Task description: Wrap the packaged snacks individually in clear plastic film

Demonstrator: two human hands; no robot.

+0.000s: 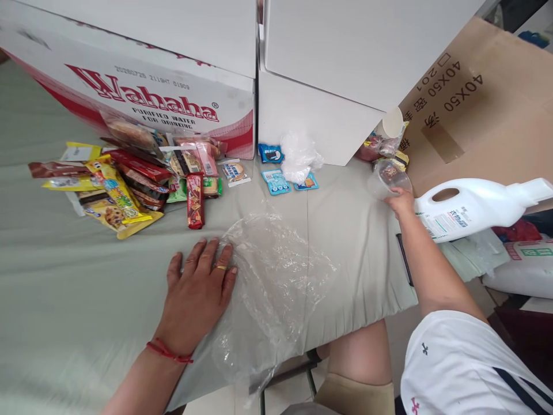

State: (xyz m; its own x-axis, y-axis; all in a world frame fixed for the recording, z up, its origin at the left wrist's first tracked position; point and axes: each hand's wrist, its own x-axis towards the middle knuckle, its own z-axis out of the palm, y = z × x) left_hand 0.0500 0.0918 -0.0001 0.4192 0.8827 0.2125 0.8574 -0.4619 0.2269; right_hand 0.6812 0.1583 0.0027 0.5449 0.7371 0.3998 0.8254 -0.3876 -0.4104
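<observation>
My left hand (196, 291) lies flat with fingers spread on the grey-green cloth, pressing the left edge of a clear plastic bag (276, 282) spread out in front of me. A ring shows on one finger and a red string on the wrist. My right hand (401, 202) reaches to the far right and grips a clear plastic cup (386, 181) tipped on its side near a heap of snacks. A white jug (470, 207) lies on its side just right of that hand.
A pile of snack packets (129, 184) lies at the left under a Wahaha carton (142, 98). Small blue packets (276, 181) and crumpled plastic (298, 155) sit by a white box (319, 115). A brown cardboard sheet (475, 104) leans at the right. The table edge (345, 328) runs near my knees.
</observation>
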